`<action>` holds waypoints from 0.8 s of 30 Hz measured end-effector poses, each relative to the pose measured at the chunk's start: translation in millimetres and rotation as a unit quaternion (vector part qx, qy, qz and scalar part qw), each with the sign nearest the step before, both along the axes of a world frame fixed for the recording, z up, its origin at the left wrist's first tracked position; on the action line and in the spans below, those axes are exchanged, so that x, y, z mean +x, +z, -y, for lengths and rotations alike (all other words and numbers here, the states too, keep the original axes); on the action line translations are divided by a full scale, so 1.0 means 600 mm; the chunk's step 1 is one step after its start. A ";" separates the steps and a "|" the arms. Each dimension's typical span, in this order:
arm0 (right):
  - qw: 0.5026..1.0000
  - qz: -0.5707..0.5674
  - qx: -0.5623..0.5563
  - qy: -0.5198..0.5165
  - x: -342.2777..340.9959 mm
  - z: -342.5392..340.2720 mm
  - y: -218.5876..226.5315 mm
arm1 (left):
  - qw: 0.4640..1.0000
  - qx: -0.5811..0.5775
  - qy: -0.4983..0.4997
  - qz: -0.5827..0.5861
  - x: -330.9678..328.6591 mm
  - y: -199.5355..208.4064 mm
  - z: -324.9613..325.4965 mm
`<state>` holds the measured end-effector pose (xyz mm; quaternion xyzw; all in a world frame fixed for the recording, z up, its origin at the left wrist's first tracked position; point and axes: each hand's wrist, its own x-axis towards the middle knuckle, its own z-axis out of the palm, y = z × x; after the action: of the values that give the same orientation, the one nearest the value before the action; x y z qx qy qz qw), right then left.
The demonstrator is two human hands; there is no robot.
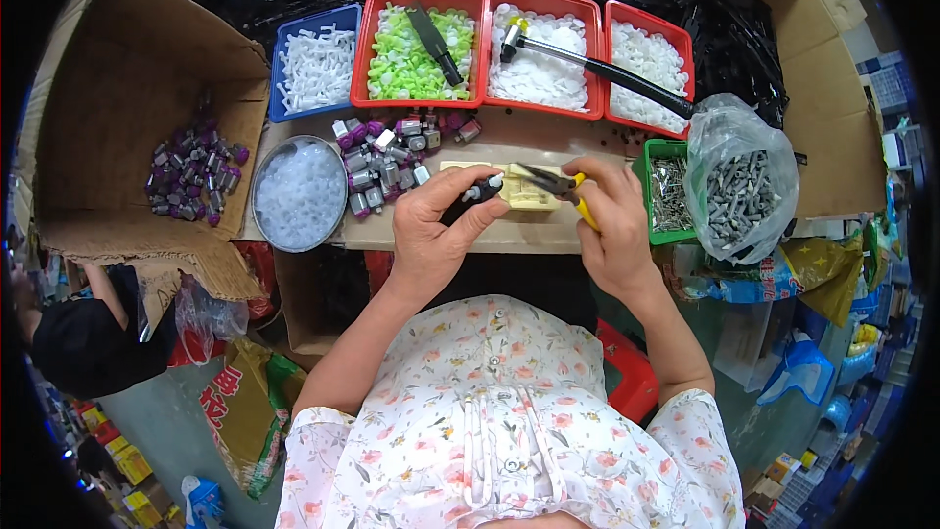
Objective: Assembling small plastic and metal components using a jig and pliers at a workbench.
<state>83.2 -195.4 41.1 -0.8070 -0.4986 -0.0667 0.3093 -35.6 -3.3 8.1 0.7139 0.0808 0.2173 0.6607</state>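
Note:
My left hand (431, 225) is closed, thumb and fingers pinching a small black plastic part (474, 196) with a white tip. My right hand (617, 227) grips pliers (548, 180) with dark jaws and yellow handles. The jaws point left toward the black part, with a small gap that I cannot judge exactly. Below both hands lies a cream-coloured slotted block (529, 204) on the cardboard-covered bench, partly hidden by the fingers and the pliers. Just left of it is a pile of small grey motors (392, 162) with purple ends.
Behind stand a blue bin (315, 108), red bins (421, 98) of green and white parts, and a hammer (607, 73) lying across them. Leftward are a round metal bowl (343, 206) and a cardboard box (108, 88); rightward, a green tray (671, 234) and a plastic bag (705, 142).

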 end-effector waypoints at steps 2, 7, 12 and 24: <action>1.000 -0.009 -0.023 0.008 -0.006 0.000 0.002 | 1.000 0.017 0.005 0.008 0.001 0.004 0.003; 0.998 0.028 -0.046 0.028 -0.011 -0.005 -0.003 | 0.998 0.058 -0.017 0.033 0.000 0.007 0.000; 0.997 0.036 -0.052 0.041 -0.016 -0.004 -0.009 | 0.999 0.030 -0.036 0.014 -0.007 0.014 0.004; 0.987 0.115 -0.055 0.096 -0.023 0.022 0.011 | 0.898 -0.303 -0.306 -0.093 -0.029 0.020 -0.022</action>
<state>69.5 -208.4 47.5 -0.7585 -0.6085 -0.1013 0.2099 -52.9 9.7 20.3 0.4855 -0.0186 -0.0986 0.8685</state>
